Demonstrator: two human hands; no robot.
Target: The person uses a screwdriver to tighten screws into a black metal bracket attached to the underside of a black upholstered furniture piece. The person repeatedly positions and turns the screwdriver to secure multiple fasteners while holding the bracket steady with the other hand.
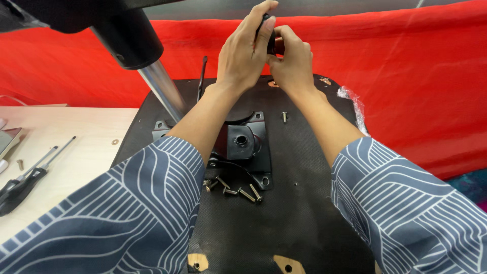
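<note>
My left hand [243,48] and my right hand [291,61] meet at the far edge of an upturned black chair seat [299,203]. Both close around a small black part [269,40], mostly hidden by my fingers. A black metal mounting plate [248,144] is fixed at the seat's middle, with a silver gas-lift column [162,89] rising from it to the upper left. Several loose bolts [236,190] lie on the seat just in front of the plate. One bolt [284,117] stands near the plate's far right corner.
A pale wooden tabletop [76,152] lies to the left, with two black-handled screwdrivers [25,180] and a small screw [20,164] on it. Red cloth [416,86] hangs behind. A clear plastic bag [355,104] rests at the seat's right edge.
</note>
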